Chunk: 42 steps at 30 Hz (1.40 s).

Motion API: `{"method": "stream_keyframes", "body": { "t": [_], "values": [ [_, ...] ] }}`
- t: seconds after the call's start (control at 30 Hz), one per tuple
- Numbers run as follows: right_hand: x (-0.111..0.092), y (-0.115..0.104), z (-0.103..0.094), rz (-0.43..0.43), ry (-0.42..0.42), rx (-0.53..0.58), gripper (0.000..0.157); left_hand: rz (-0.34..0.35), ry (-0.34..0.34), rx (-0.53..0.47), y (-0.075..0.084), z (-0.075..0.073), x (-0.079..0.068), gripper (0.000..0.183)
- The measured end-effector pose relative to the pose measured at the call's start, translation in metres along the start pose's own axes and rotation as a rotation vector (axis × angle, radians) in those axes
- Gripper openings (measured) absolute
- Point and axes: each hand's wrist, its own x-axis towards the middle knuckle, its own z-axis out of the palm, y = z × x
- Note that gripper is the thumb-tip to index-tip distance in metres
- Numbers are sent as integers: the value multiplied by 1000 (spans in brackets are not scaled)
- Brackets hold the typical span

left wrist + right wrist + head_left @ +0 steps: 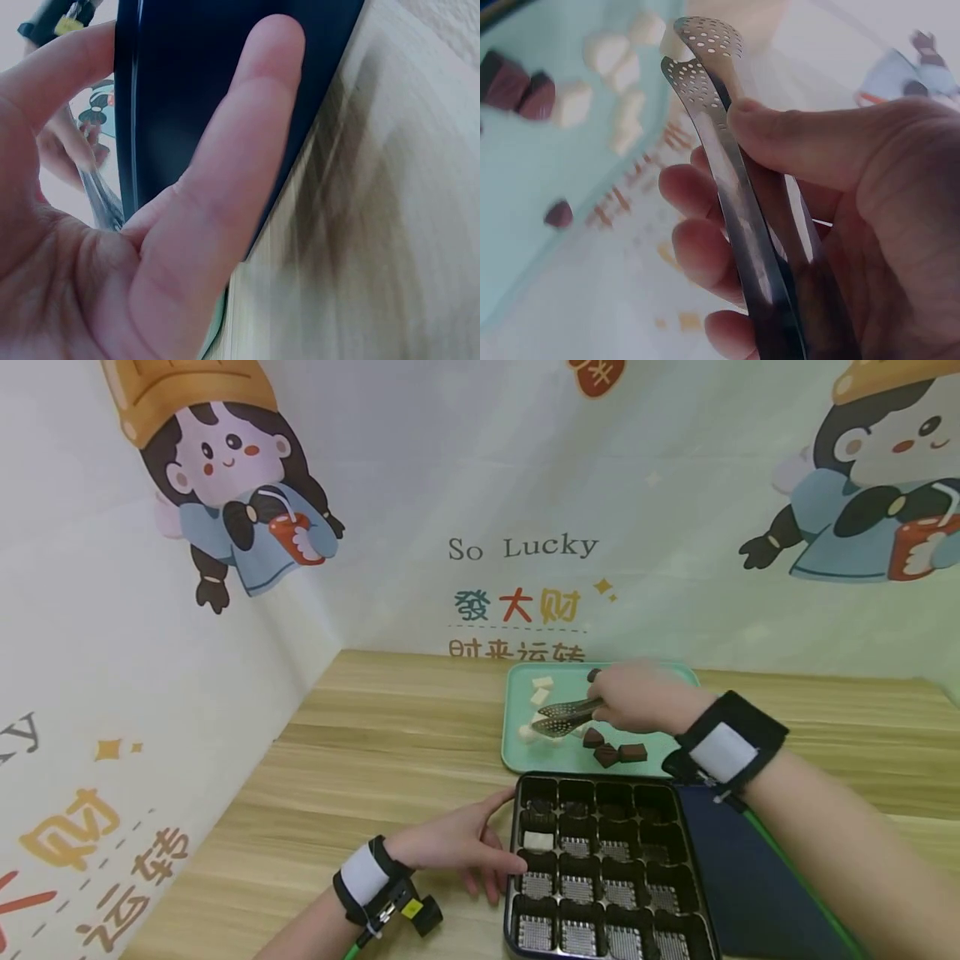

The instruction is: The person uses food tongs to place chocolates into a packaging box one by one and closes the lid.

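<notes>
My right hand (pixel 648 697) grips metal tongs (pixel 735 187) with perforated tips, held over a mint-green tray (pixel 512 752). A pale piece (pixel 673 46) shows right at the tongs' tips in the right wrist view. White chocolates (pixel 539 697) lie on the tray's left part, dark chocolates (pixel 606 754) nearer its front middle. In front stands a black compartment box (pixel 512 902); a white chocolate (pixel 537 841) sits in its second row at the left, and dark pieces (pixel 540 807) are in the back row. My left hand (pixel 457 843) touches the box's left side with extended fingers.
A dark blue flat panel (pixel 757 877) lies right of the box, beneath the right forearm. The wooden table (pixel 375 760) meets a printed cloth backdrop (pixel 405 527) at the back and left. Green cables (pixel 802 877) run from both wrist cameras.
</notes>
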Motion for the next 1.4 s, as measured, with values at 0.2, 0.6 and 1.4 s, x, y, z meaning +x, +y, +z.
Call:
{"method": "stream_keyframes", "body": {
  "t": [0.2, 0.6, 1.4],
  "values": [
    [-51, 8, -19, -24, 76, -10, 6, 3, 4, 16, 1, -3, -3, 97],
    [-92, -19, 4, -170, 92, -82, 10, -17, 15, 24, 4, -5, -4, 98],
    [-62, -77, 17, -310, 217, -463, 43, -1, -6, 10, -1, 0, 1, 94]
  ]
}}
